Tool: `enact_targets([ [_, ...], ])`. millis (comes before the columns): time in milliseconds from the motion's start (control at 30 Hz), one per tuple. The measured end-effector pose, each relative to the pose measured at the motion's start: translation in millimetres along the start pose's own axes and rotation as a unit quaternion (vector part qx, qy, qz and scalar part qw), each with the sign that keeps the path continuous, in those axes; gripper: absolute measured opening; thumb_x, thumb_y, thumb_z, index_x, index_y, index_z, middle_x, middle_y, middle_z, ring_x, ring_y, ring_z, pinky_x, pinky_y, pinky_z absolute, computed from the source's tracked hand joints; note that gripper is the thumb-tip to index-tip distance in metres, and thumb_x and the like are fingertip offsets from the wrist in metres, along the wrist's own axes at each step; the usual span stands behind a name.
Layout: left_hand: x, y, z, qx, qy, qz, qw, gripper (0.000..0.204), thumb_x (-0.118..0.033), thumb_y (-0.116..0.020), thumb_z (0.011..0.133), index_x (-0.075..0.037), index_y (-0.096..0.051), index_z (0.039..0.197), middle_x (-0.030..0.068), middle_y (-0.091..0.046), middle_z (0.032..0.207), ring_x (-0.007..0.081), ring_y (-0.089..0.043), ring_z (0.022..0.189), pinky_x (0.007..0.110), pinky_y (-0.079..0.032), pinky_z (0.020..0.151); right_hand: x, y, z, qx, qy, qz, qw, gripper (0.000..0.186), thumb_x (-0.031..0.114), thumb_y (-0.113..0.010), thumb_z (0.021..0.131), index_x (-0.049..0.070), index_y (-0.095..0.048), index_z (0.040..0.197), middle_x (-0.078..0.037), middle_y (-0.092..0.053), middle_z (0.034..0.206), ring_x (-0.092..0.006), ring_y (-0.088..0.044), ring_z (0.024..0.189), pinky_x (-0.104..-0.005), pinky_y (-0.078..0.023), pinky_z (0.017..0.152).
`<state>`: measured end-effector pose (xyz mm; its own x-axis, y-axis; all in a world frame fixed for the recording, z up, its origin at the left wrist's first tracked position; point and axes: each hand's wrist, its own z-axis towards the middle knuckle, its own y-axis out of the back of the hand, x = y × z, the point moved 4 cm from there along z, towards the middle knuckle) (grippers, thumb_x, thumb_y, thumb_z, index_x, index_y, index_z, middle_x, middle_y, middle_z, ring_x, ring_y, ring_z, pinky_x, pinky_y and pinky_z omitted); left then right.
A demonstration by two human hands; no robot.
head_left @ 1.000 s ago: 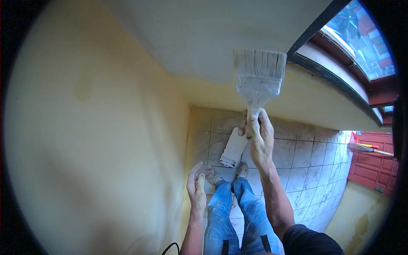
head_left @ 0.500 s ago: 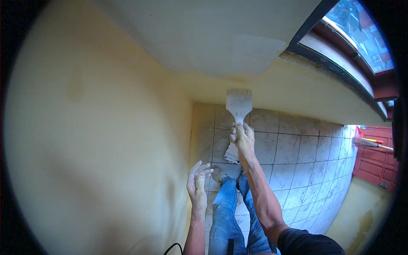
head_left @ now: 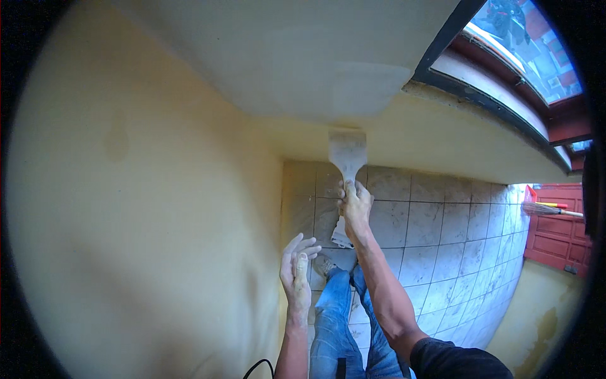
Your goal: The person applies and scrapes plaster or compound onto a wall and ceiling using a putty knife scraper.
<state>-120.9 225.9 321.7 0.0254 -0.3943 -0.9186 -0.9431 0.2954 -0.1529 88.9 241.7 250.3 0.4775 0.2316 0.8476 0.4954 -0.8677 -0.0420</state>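
Note:
My right hand (head_left: 356, 205) is closed round the narrow handle of a broad, whitish putty knife (head_left: 348, 151). The flat blade points away from me, its wide edge up against the yellowish wall (head_left: 435, 136) below a pale grey-white patch (head_left: 369, 85). Whether the whole edge touches the wall I cannot tell. My left hand (head_left: 297, 268) is raised at the lower middle, close to the left wall (head_left: 158, 208). Its fingers are loosely bent and apart, with nothing in them. Whitish dust coats both hands.
A small white object (head_left: 341, 235) lies on the tiled floor (head_left: 423, 221) near my shoe, partly hidden by my right arm. A window frame (head_left: 486, 88) juts in at upper right. At far right, a broom (head_left: 543, 209) is beside a red panelled door (head_left: 555, 237).
The putty knife and my right hand have shifted slightly left in the picture, the blade edge now closer to the grey-white patch. My left hand stays nearly in place, still empty.

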Motion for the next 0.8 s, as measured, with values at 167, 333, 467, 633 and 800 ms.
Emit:
enact_targets([
  [167,-11,-15,7,0.009,-0.021,-0.015,1.0,0.044,-0.022,-0.05,0.11,0.001,-0.052,0.148,0.0199,-0.067,0.129,0.0248,-0.069,0.111,0.041,-0.054,0.101,18,15,-37,0.019,-0.007,0.013,1.0,0.029,0.028,-0.051,0.114,0.005,-0.066,0.109,0.006,-0.054,0.075,-0.0032,-0.048,0.062,-0.0212,-0.039,0.052],
  [333,1,-9,2,0.02,-0.01,-0.009,1.0,0.049,-0.031,-0.057,0.11,0.0,-0.053,0.147,0.0196,-0.068,0.131,0.0255,-0.068,0.115,0.039,-0.054,0.103,111,-10,-87,0.036,0.15,-0.068,0.986,0.03,0.027,-0.049,0.114,0.002,-0.065,0.108,0.003,-0.052,0.073,-0.0058,-0.044,0.064,-0.0258,-0.038,0.057],
  [467,0,-13,-5,0.025,-0.01,-0.022,0.999,0.05,-0.033,-0.058,0.11,0.001,-0.053,0.147,0.0193,-0.068,0.131,0.0253,-0.068,0.114,0.039,-0.054,0.103,114,-16,-56,-0.001,0.211,-0.131,0.969,0.028,0.023,-0.049,0.113,-0.002,-0.063,0.108,-0.004,-0.052,0.072,-0.0113,-0.042,0.067,-0.0324,-0.039,0.062],
  [633,-10,-16,-5,0.029,-0.013,-0.008,0.999,0.044,-0.019,-0.049,0.11,0.003,-0.051,0.148,0.0205,-0.066,0.13,0.0259,-0.068,0.111,0.041,-0.054,0.101,7,5,3,-0.025,0.1,-0.128,0.986,0.034,0.028,-0.053,0.11,-0.002,-0.065,0.101,-0.006,-0.054,0.071,-0.0139,-0.05,0.066,-0.0358,-0.043,0.062],
  [800,-3,-7,0,0.027,-0.007,0.001,1.0,0.044,-0.02,-0.05,0.11,0.002,-0.051,0.148,0.0208,-0.066,0.13,0.0258,-0.068,0.112,0.042,-0.054,0.103,2,23,-28,0.016,0.044,-0.184,0.982,0.038,0.032,-0.054,0.109,-0.002,-0.069,0.104,-0.008,-0.061,0.073,-0.0166,-0.057,0.067,-0.0377,-0.046,0.063],
])
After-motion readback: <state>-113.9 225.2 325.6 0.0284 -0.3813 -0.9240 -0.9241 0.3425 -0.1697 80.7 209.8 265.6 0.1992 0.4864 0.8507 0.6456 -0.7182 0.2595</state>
